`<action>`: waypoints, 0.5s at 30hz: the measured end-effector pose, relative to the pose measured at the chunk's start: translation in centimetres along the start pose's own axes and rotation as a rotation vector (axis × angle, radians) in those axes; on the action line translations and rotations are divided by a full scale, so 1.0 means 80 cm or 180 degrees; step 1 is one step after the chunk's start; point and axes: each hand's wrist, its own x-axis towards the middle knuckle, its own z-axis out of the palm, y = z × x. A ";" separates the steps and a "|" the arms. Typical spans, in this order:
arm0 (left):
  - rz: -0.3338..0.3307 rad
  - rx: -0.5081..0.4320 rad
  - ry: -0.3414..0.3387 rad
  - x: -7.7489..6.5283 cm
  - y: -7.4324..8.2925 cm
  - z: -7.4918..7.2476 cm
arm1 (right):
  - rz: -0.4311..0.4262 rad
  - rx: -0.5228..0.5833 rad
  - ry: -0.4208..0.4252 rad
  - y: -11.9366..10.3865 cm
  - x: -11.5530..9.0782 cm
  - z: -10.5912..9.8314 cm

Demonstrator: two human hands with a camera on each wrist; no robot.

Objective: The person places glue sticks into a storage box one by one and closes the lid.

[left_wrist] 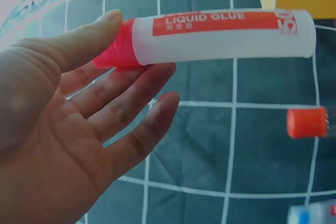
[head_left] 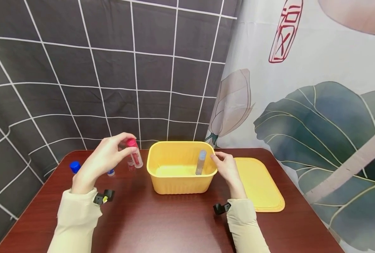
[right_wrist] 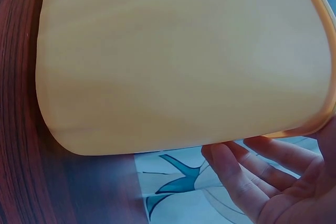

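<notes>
My left hand (head_left: pixel 103 158) pinches the pink-red cap of a liquid glue bottle (head_left: pixel 137 158), raised left of the yellow bin. In the left wrist view the glue bottle (left_wrist: pixel 220 40) has a translucent body and a red label; thumb and fingers grip its cap. The yellow bin (head_left: pixel 179 185) stands on the table, its right rim pinched by my right hand (head_left: pixel 228 170). Fingers touch the bin's side (right_wrist: pixel 178 66) in the right wrist view. A clear tube with a pale blue cap (head_left: pixel 201 162) leans inside the bin.
Left of the bin are a small red-labelled bottle (head_left: pixel 131 165), a blue cap (head_left: pixel 75 167) partly behind my left arm, and another blue-and-white end (head_left: pixel 111 172). A flat yellow lid (head_left: pixel 263 186) lies at the right on the dark red table (head_left: pixel 162 225). Cloth hangs behind.
</notes>
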 end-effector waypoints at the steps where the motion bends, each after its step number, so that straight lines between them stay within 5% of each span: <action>1: 0.0018 -0.0005 -0.0032 0.005 0.004 0.001 | -0.0004 0.0002 0.0002 0.000 0.000 0.000; 15: 0.0554 -0.0017 -0.0364 0.069 0.046 0.018 | -0.0005 0.0036 0.0016 0.000 0.000 0.001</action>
